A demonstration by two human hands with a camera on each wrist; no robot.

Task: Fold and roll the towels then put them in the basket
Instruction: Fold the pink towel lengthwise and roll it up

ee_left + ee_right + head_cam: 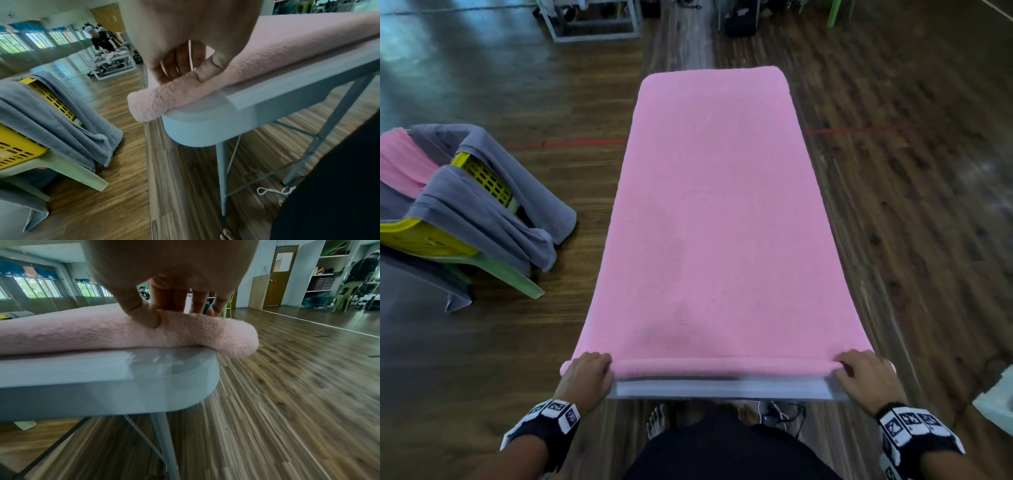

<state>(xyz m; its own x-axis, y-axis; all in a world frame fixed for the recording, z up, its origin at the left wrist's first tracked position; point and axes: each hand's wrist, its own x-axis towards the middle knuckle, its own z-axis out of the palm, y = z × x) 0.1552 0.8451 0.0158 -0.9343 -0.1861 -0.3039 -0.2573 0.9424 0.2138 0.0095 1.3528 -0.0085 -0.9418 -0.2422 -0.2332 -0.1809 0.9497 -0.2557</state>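
From the head view, a pink towel (709, 212) lies flat along the whole desk (722, 389), its near end turned over into a thin roll just short of the desk's near edge. The left hand (587, 375) grips the roll at the near left corner and the right hand (864, 377) grips it at the near right corner, fingers curled over the top. Off the desk's left side, a yellow basket (482, 178) rests on a green chair (510, 274), draped with grey towels (482, 219) and another pink one.

In the left wrist view, the left hand's fingers (180, 65) curl over the roll while the thumb presses its near side; the roll's end overhangs the desk's rounded corner (195, 129).

In the right wrist view, the right hand's thumb (144, 313) digs into the roll, fingers hooked behind it, and the roll's end pokes past the desk's corner (185, 378).
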